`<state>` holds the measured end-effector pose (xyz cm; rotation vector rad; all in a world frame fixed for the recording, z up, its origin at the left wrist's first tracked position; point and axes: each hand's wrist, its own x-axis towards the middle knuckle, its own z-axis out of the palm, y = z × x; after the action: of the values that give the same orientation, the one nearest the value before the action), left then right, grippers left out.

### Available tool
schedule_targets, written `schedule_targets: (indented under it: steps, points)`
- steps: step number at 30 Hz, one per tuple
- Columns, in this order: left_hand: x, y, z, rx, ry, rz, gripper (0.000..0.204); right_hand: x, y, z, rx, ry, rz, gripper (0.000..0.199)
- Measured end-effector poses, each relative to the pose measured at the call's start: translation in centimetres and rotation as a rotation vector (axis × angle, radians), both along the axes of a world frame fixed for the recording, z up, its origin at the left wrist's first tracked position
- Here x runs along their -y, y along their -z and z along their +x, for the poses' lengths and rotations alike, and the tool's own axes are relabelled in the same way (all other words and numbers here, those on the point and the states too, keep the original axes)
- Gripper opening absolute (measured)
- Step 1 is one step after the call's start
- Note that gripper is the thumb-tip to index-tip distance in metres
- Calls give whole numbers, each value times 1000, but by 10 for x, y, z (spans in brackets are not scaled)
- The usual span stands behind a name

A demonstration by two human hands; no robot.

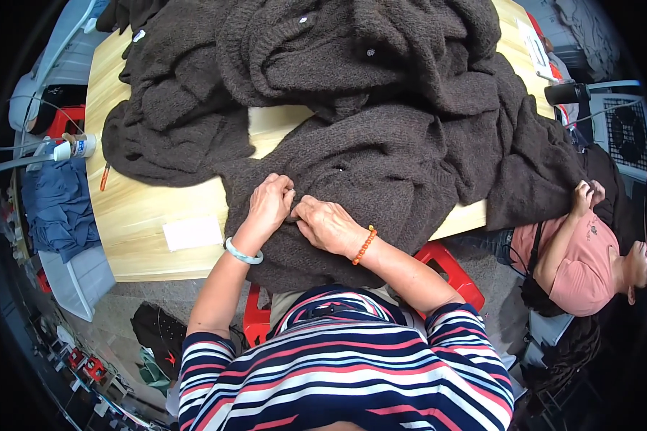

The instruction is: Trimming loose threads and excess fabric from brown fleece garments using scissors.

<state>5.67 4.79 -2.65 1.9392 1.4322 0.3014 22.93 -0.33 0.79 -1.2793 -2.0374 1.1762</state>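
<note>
A dark brown knitted garment (352,154) lies bunched over the wooden table and hangs over its near edge onto my lap. My left hand (269,201), with a pale bangle at the wrist, is closed on the knit with its fingers bent. Close beside it, my right hand (327,224), with an orange bead bracelet, pinches the same fabric. The two sets of fingertips nearly meet. Anything small between them is hidden. More brown knitwear (366,50) is heaped at the far side, with a few small whitish spots on it.
A white paper slip (193,233) lies on the table (133,258) at the left. Near the left edge are an orange pen-like tool (105,177) and a white tub (83,146). At the right, a co-worker in a pink shirt (582,262) handles brown knit. A red stool (449,276) stands below.
</note>
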Motion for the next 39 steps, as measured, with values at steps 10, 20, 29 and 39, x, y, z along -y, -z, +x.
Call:
schedule_targets:
  steps: [10,20,29,39]
  points:
    - [-11,-7,-1,73,-21,-168,18,-5,-3,-1,-14,56,43,15]
    - [-6,-15,-8,521,-102,-581,10,-3,-3,3,-27,72,100,13]
    - [3,-44,-29,965,-258,-1044,11,3,-5,-4,-129,248,128,23]
    - [42,-39,-21,856,-153,-623,26,10,-2,9,-112,202,47,23]
